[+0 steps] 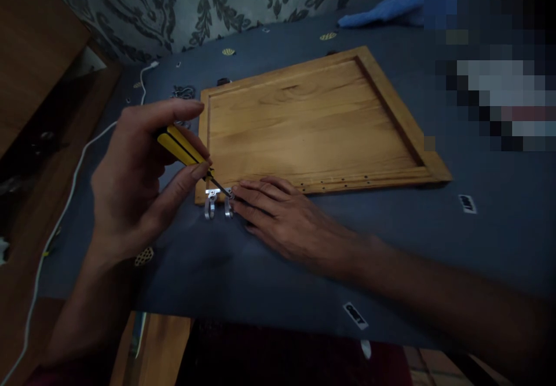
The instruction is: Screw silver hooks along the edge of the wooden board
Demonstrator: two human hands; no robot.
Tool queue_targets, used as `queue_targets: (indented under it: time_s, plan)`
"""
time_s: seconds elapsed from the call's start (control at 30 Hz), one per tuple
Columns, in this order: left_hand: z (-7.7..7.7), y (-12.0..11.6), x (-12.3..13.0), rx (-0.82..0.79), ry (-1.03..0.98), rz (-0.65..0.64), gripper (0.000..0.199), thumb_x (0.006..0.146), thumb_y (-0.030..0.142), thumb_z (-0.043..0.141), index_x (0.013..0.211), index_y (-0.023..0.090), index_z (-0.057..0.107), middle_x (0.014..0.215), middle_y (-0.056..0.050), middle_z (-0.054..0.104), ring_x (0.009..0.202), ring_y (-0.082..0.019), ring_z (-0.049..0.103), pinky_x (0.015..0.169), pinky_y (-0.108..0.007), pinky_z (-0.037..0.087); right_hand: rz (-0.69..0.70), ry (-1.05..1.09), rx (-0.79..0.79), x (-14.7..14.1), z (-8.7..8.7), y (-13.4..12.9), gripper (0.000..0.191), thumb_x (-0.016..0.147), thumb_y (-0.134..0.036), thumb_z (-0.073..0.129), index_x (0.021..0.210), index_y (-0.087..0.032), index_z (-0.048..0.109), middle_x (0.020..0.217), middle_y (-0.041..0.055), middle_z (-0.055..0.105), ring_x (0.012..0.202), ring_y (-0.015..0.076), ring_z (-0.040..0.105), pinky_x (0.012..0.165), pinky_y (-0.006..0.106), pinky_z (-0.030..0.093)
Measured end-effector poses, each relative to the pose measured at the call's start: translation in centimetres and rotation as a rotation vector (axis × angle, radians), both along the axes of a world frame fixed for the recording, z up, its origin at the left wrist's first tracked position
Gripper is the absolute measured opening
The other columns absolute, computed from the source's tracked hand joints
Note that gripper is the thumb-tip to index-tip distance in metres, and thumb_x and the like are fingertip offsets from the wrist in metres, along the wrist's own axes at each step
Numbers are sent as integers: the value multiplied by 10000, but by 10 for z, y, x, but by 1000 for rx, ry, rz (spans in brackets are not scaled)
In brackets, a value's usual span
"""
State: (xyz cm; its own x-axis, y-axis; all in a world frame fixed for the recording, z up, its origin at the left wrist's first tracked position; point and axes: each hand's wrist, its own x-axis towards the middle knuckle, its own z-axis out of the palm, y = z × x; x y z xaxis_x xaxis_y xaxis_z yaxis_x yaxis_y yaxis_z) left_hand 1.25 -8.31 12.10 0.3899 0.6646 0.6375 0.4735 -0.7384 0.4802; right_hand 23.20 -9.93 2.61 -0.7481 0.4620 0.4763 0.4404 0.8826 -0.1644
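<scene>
A framed wooden panel (299,119) lies flat on the dark cloth-covered table. My left hand (152,171) grips a yellow and black screwdriver (182,147) between thumb and fingers, its shaft slanting down to the right. The tip meets the metal hook rail (212,193) at the panel's near left corner, where silver hooks hang past the edge. Beside the tip, my right hand (282,215) lies flat across the near edge of the panel, fingers stretched to the left; its fingertips cover the rail's right part. Small dark holes run along the edge to its right.
A white cable (82,160) runs down the left side of the table (269,293). Small metal pieces (183,92) lie behind the panel's left corner. A blue cloth (399,6) rests at the back right. An open drawer (163,345) is below the near edge.
</scene>
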Motion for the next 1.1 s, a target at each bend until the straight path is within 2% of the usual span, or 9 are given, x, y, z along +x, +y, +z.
queue_targets:
  time_s: [0.13, 0.3, 0.37, 0.47, 0.63, 0.73, 0.93, 1.1]
  plan:
    - [0, -2, -1, -6, 49, 24, 558, 896, 168, 750, 1384, 400, 608, 1090, -18, 634, 889, -171, 724, 742, -307, 655, -1, 19, 3, 0, -1, 0, 370, 1043, -193, 508, 1367, -58, 624, 1427, 164, 652, 1338, 296, 582, 1129, 498, 483]
    - [0, 0, -6, 17, 120, -3, 644, 856, 209, 793, 1431, 390, 566, 1143, -44, 643, 897, -202, 728, 697, -332, 638, 2, 12, -30, 0, 0, 0, 370, 1035, -171, 508, 1374, -79, 624, 1428, 162, 652, 1368, 295, 560, 1127, 510, 481]
    - [-1, 1, -7, 6, 102, -13, 639, 844, 216, 818, 1419, 372, 586, 1094, -42, 666, 899, -203, 720, 716, -337, 638, 9, 18, -26, 0, 0, 0, 369, 1025, -170, 528, 1363, -62, 627, 1425, 167, 653, 1361, 300, 564, 1129, 508, 479]
    - [-3, 2, -5, 82, 74, -13, 624, 795, 238, 873, 1362, 364, 647, 1074, -22, 702, 884, -191, 714, 733, -324, 654, 8, 10, -30, -1, -2, 0, 377, 1027, -190, 537, 1375, -70, 619, 1438, 171, 642, 1360, 297, 565, 1128, 515, 481]
    - [-7, -3, 1, 116, 23, 133, 622, 793, 261, 870, 1349, 426, 644, 1175, 15, 708, 928, -214, 737, 724, -356, 660, -7, 8, -21, -1, -3, 0, 357, 1036, -181, 524, 1367, -101, 629, 1427, 169, 649, 1348, 284, 579, 1110, 517, 498]
    - [-7, -7, 4, 113, -15, 183, 614, 794, 271, 870, 1345, 417, 641, 1220, 12, 690, 952, -213, 735, 722, -347, 669, -3, 6, -17, -1, -1, 0, 349, 1032, -180, 534, 1356, -95, 634, 1420, 169, 654, 1343, 282, 580, 1115, 516, 494]
    - [-6, -3, 1, 132, 16, 70, 537, 807, 261, 870, 1302, 291, 664, 1101, 7, 707, 820, -133, 755, 735, -242, 669, 5, 29, -12, 0, 2, -1, 337, 1031, -164, 528, 1323, -44, 646, 1399, 172, 667, 1309, 304, 594, 1127, 525, 482]
    - [-3, -2, -6, 3, 32, 15, 544, 844, 246, 834, 1347, 321, 642, 1060, 2, 729, 859, -172, 758, 763, -305, 666, 0, 27, -36, -1, 0, 0, 335, 1038, -174, 516, 1334, -88, 647, 1381, 166, 679, 1338, 290, 576, 1109, 533, 500]
